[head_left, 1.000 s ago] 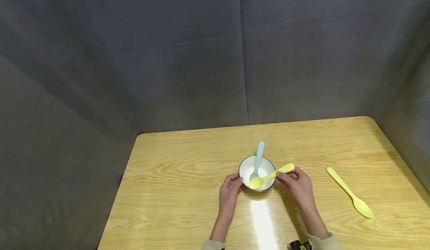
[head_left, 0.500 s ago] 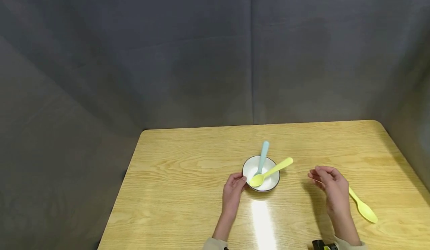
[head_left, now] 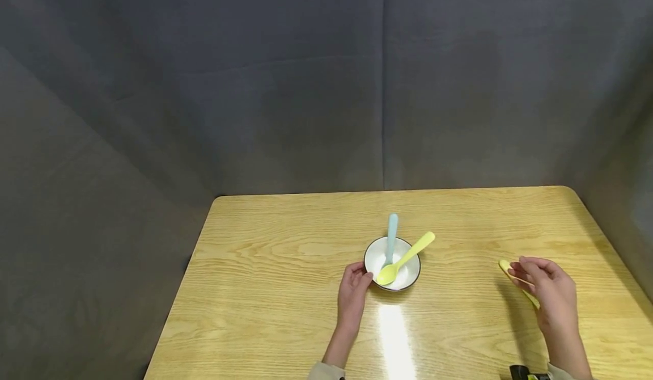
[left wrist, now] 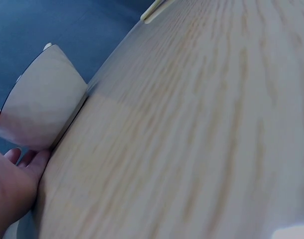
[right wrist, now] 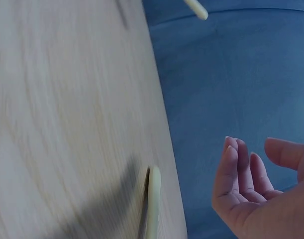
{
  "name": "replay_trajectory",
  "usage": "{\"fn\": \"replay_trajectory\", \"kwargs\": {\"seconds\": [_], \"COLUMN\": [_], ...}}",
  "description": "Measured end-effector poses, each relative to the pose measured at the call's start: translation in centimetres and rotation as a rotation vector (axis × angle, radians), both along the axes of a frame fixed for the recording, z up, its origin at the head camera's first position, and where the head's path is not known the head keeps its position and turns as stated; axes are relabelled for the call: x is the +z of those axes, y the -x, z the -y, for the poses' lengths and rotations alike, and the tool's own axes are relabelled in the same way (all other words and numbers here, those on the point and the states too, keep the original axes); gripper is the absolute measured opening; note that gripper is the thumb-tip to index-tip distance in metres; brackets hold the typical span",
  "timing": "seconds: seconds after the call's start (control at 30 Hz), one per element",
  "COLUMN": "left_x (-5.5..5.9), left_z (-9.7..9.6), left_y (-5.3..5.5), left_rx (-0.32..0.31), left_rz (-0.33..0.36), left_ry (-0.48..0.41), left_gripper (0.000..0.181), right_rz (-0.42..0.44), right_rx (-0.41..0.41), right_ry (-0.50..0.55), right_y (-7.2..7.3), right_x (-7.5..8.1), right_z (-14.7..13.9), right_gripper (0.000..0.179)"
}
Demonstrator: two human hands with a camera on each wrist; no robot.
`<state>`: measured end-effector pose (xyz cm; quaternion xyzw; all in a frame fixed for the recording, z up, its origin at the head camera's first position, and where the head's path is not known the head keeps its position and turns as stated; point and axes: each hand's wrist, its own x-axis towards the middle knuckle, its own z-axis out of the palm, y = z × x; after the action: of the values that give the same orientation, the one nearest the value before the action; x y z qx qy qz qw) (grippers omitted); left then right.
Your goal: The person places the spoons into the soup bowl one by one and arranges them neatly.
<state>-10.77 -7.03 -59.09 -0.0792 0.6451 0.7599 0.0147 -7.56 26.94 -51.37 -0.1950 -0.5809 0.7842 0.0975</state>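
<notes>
My left hand [head_left: 352, 295] holds the left side of a white bowl [head_left: 376, 253] with a dark rim, thumb at the rim and fingers against the wall. Two spoons lean in that bowl: a light blue spoon [head_left: 391, 237], and a yellow spoon [head_left: 412, 253] lying across it. Over to the right, my right hand [head_left: 555, 298] hovers above a second yellow spoon [head_left: 504, 265] on the table, hiding its bowl end. The right wrist view shows that hand [right wrist: 261, 194] with thumb and loosely bent fingers apart, nothing between them, beside the spoon's handle [right wrist: 153, 201].
The wooden table [head_left: 265, 289] has rounded far corners. A dark grey curtain [head_left: 306, 113] hangs behind it and along both sides. Bright light reflects off the tabletop [head_left: 395, 334] in front of the bowl.
My right hand has let go of the yellow spoon, leaving it in the bowl, and has moved right to above the other yellow spoon. My left hand has stayed on the bowl.
</notes>
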Motion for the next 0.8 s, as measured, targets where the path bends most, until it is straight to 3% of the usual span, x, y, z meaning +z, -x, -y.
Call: {"fn": "replay_trajectory", "kwargs": {"seconds": [0.47, 0.67, 0.8], "left_x": [0.0, -0.2, -0.2], "left_z": [-0.4, -0.5, -0.5], "left_y": [-0.5, -0.4, -0.4], "left_rx": [-0.014, -0.025, -0.039], "left_rz": [-0.034, -0.029, -0.022], "left_ry": [-0.054, -0.064, -0.057], "left_gripper": [0.048, 0.053, 0.059], "right_rz": [0.146, 0.223, 0.267], "right_rx": [0.067, 0.109, 0.158], "right_ry": [-0.297, -0.445, -0.568], "right_y": [-0.4, -0.7, -0.8], "right_x": [-1.1, -1.3, -1.6], "right_z": [-3.7, -4.8, -5.4], "right_gripper": [0.016, 0.005, 0.028]}}
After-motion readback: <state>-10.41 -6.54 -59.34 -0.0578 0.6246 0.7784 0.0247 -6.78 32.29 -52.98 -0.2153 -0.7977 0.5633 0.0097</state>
